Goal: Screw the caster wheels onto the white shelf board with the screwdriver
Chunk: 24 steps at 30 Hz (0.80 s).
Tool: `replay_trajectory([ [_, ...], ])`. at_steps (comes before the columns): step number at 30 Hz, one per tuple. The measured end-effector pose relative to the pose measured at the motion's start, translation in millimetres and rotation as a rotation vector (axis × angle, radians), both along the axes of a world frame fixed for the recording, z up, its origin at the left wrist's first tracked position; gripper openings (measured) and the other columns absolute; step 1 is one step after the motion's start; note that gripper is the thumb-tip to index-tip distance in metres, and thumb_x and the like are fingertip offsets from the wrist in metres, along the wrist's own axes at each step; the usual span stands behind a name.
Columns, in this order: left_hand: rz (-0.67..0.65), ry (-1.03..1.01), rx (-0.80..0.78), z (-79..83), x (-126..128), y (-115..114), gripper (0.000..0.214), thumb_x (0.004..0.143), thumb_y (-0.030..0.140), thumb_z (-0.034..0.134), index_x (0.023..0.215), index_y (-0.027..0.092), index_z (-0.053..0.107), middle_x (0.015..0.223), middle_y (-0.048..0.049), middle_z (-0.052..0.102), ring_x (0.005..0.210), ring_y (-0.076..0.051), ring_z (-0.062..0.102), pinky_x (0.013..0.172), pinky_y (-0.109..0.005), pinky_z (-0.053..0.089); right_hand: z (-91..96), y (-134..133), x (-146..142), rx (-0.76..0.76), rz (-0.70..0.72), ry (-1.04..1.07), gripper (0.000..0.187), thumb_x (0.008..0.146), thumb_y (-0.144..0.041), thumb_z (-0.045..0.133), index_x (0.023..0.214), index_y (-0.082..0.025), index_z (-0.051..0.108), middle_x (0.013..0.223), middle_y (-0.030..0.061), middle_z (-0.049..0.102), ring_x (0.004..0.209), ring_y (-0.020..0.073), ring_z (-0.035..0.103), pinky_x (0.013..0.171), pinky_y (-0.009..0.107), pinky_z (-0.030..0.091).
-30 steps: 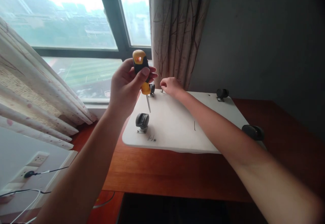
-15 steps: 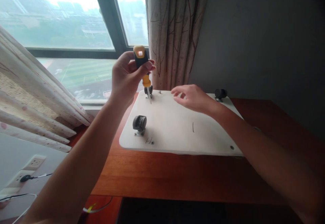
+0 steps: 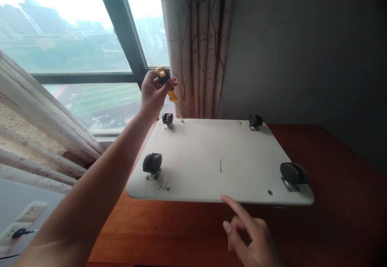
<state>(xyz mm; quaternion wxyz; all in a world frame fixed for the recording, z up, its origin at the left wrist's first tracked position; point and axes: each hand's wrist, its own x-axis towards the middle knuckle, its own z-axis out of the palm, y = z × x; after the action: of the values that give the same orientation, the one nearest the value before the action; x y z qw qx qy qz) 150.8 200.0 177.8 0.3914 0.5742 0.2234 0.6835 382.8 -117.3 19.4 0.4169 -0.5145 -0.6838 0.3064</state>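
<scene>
Left hand (image 3: 154, 93): closed fully round the handle of the screwdriver (image 3: 165, 80), thumb and fingers wrapped, tool near upright with a slight tilt. Carried farther out than half a second ago. Shaft angled down and rightward from the fist, toward a small screw (image 3: 182, 120); tip contact not discernible.

Directly below the left hand: far-left caster (image 3: 167, 118). Just right of the left forearm: near-left caster (image 3: 152, 163).

Between the two hands: white board (image 3: 211, 146), flat on the tabletop (image 3: 181, 226), wheels upward.

Right hand (image 3: 250, 238): withdrawn from the board's far edge to its near edge, loosely open, empty, index finger extended to the rim, touching or just short of it.

Judged effect: far edge no longer steadied, and tool handling left to the left hand alone.

Right of the right hand: near-right caster (image 3: 293, 173). Beyond it: far-right caster (image 3: 255, 120).
</scene>
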Motion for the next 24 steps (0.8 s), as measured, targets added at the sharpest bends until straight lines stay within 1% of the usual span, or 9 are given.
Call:
replay_trajectory([
  [2, 0.049, 0.037, 0.019, -0.6, 1, 6, 0.027, 0.078, 0.022, 0.084, 0.088, 0.023, 0.059, 0.085, -0.0006, 0.076, 0.079, -0.016, 0.074, 0.074, -0.029, 0.06, -10.0, 1, -10, 0.114, 0.069, -0.01, 0.055, 0.101, -0.027, 0.048, 0.155, -0.029, 0.036, 0.058, -0.0087, 0.062, 0.045, 0.0098, 0.058, 0.055, 0.017, 0.053],
  [4, 0.097, 0.078, 0.032, -1.7, 1, 11, 0.028, 0.078, 0.024, 0.083, 0.089, 0.022, 0.057, 0.087, -0.0021, 0.077, 0.079, -0.017, 0.075, 0.073, -0.028, 0.061, -16.8, 7, -16, 0.282, 0.129, -0.058, 0.059, 0.102, -0.024, 0.045, 0.159, -0.026, 0.028, 0.066, -0.0061, 0.067, 0.05, 0.0107, 0.062, 0.06, 0.019, 0.056],
  [6, 0.13, 0.114, 0.043, -3.3, 0, 15, 0.029, 0.079, 0.025, 0.083, 0.09, 0.022, 0.056, 0.088, -0.0031, 0.077, 0.081, -0.018, 0.076, 0.072, -0.027, 0.062, -22.8, 13, -19, 0.424, 0.153, -0.118, 0.059, 0.103, -0.022, 0.042, 0.16, -0.023, 0.025, 0.072, -0.0029, 0.07, 0.054, 0.0124, 0.066, 0.061, 0.022, 0.058],
  [8, 0.149, 0.137, 0.047, -4.9, -2, 17, 0.03, 0.079, 0.027, 0.082, 0.092, 0.022, 0.055, 0.089, -0.0034, 0.077, 0.082, -0.018, 0.076, 0.072, -0.027, 0.063, -28.6, 19, -20, 0.485, 0.147, -0.149, 0.06, 0.104, -0.02, 0.041, 0.161, -0.021, 0.023, 0.074, -0.001, 0.072, 0.054, 0.0137, 0.066, 0.058, 0.024, 0.058],
  [10, 0.159, 0.153, 0.048, -6.0, -2, 18, 0.031, 0.08, 0.029, 0.081, 0.092, 0.022, 0.054, 0.09, -0.0034, 0.077, 0.082, -0.018, 0.077, 0.072, -0.027, 0.063, -33.3, 21, -20, 0.478, 0.143, -0.142, 0.061, 0.104, -0.02, 0.041, 0.162, -0.02, 0.021, 0.074, -0.0003, 0.072, 0.053, 0.0141, 0.066, 0.056, 0.024, 0.058],
  [12, 0.163, 0.159, 0.046, -6.9, -3, 19, 0.031, 0.08, 0.029, 0.081, 0.092, 0.022, 0.054, 0.09, -0.0033, 0.077, 0.081, -0.018, 0.077, 0.072, -0.027, 0.064, -35.6, 21, -20, 0.462, 0.134, -0.14, 0.062, 0.104, -0.021, 0.041, 0.162, -0.02, 0.02, 0.076, 0.0007, 0.074, 0.054, 0.0146, 0.067, 0.057, 0.025, 0.06],
  [15, 0.163, 0.154, 0.037, -8.1, -2, 20, 0.03, 0.08, 0.029, 0.081, 0.091, 0.023, 0.054, 0.089, -0.0027, 0.077, 0.08, -0.017, 0.077, 0.071, -0.026, 0.064, -34.3, 20, -19, 0.436, 0.09, -0.169, 0.062, 0.104, -0.022, 0.041, 0.162, -0.021, 0.021, 0.076, 0.0011, 0.074, 0.054, 0.0148, 0.068, 0.059, 0.026, 0.061],
  [20, 0.16, 0.142, 0.019, -10.2, -2, 21, 0.032, 0.078, 0.031, 0.083, 0.089, 0.023, 0.054, 0.088, -0.0022, 0.076, 0.078, -0.018, 0.076, 0.07, -0.027, 0.064, -31.5, 19, -19, 0.442, 0.035, -0.155, 0.063, 0.104, -0.021, 0.039, 0.162, -0.024, 0.017, 0.074, -0.0021, 0.073, 0.053, 0.0137, 0.069, 0.058, 0.024, 0.061],
  [24, 0.153, 0.131, 0.007, -11.0, -5, 23, 0.035, 0.076, 0.032, 0.085, 0.089, 0.023, 0.055, 0.088, -0.0016, 0.076, 0.078, -0.018, 0.076, 0.068, -0.027, 0.064, -41.1, 16, -19, 0.409, -0.013, -0.093, 0.062, 0.104, -0.021, 0.04, 0.162, -0.025, 0.018, 0.07, -0.0046, 0.07, 0.052, 0.0124, 0.068, 0.059, 0.022, 0.06],
])
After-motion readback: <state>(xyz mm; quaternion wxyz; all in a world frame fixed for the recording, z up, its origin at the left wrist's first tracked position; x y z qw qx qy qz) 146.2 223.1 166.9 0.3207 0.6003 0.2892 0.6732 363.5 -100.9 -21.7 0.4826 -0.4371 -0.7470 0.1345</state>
